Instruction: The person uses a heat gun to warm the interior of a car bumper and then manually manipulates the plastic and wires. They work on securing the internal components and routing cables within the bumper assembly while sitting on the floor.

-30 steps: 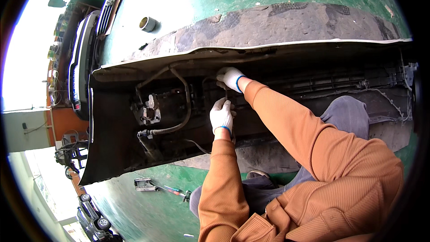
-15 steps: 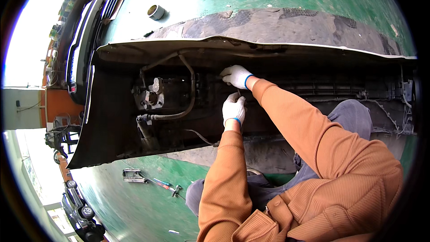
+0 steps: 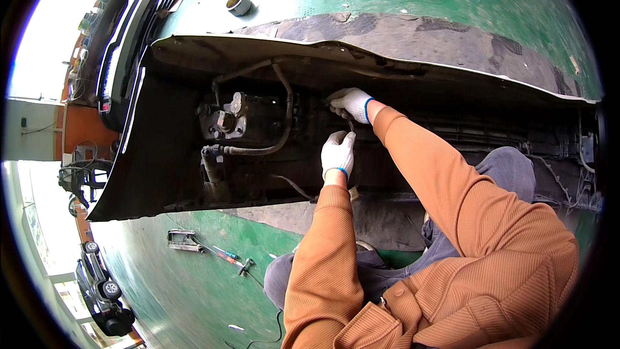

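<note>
A long black car bumper (image 3: pixel 161 174) lies with its hollow inner side facing me. Both my hands wear white knit gloves with blue cuffs and are inside it, right of the lamp unit. My left hand (image 3: pixel 338 154) is closed, thumb and fingertips pinched on the lower end of a short dark cable (image 3: pixel 351 125). Just above, my right hand (image 3: pixel 349 103) is closed near the upper end of that cable, its fingertips against the bumper's dark inner wall. What exactly the right fingertips grip is hidden. A lamp unit (image 3: pixel 236 123) and a thick hose (image 3: pixel 252 151) sit to the left.
A grey mat (image 3: pixel 452 35) lies under the bumper on the green floor. Beyond stands an open can (image 3: pixel 239 4). Near left lie a metal bracket (image 3: pixel 185 240), a screwdriver (image 3: pixel 226 255) and a hammer-like tool (image 3: pixel 245 267). Another bumper (image 3: pixel 123 52) stands far left. My knees flank my arms.
The bumper's left end sits higher in view and the view has shifted slightly. My hands are a little farther apart, with more of the dark cable showing between them.
</note>
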A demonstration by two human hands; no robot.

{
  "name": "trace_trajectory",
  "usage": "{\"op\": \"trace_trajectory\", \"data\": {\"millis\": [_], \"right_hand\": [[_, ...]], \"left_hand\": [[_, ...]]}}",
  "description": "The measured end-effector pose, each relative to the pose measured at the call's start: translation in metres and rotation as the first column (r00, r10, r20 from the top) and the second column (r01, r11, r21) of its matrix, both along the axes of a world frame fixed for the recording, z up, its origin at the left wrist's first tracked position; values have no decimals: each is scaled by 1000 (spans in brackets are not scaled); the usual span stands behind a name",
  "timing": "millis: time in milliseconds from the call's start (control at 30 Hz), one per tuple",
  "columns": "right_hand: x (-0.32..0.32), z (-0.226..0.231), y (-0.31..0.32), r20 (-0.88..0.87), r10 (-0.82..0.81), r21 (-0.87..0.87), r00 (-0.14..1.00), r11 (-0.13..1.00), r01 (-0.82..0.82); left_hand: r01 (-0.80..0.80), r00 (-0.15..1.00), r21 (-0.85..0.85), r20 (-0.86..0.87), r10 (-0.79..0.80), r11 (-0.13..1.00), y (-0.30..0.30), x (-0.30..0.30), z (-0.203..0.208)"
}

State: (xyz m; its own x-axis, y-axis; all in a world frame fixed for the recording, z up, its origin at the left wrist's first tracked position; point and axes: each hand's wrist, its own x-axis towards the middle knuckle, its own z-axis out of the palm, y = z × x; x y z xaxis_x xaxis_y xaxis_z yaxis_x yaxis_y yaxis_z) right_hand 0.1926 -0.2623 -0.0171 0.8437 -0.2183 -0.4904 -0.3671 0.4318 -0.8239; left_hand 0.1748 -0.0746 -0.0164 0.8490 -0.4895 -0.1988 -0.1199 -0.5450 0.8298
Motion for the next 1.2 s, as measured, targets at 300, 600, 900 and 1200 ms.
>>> {"op": "trace_trajectory", "data": {"millis": [300, 600, 900, 1200], "right_hand": [[6, 4, 8, 74, -28, -337, 997, 940, 51], [1, -4, 23, 153, 24, -773, 988, 626, 104], [1, 2, 25, 115, 59, -877, 992, 475, 73], [21, 14, -4, -43, 158, -668, 987, 730, -146]], "left_hand": [[-438, 898, 50, 66, 435, 897, 23, 19, 39], [-773, 587, -415, -181, 789, 480, 25, 39, 86], [-770, 624, -365, -260, 737, 524, 15, 47, 99], [-798, 601, -342, -396, 694, 496, 24, 63, 82]]}}
